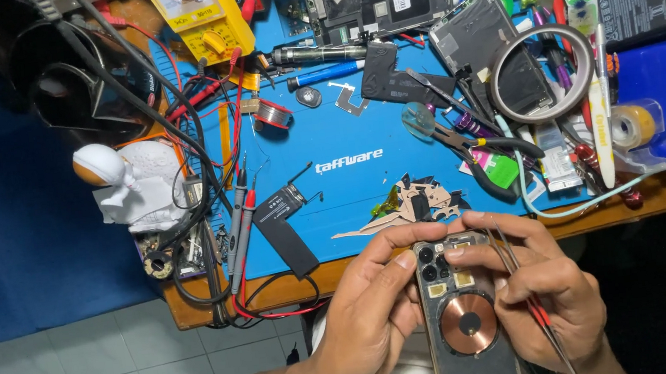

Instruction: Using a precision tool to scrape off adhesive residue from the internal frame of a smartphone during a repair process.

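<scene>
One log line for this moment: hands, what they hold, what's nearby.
left hand: steadies opened phone | right hand: tweezers, fingertip on phone's top | copper coil exposed | blue mat beyond, cluttered with tools

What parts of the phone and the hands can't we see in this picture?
Head view, the only one:
- Opened phone: its bottom is cut off by the picture's lower edge; both sides are covered by the left hand and right hand.
- Tweezers: the lower end leaves the frame; the tips are too thin to see.
- Camera corner parts: too small to make out.
</scene>
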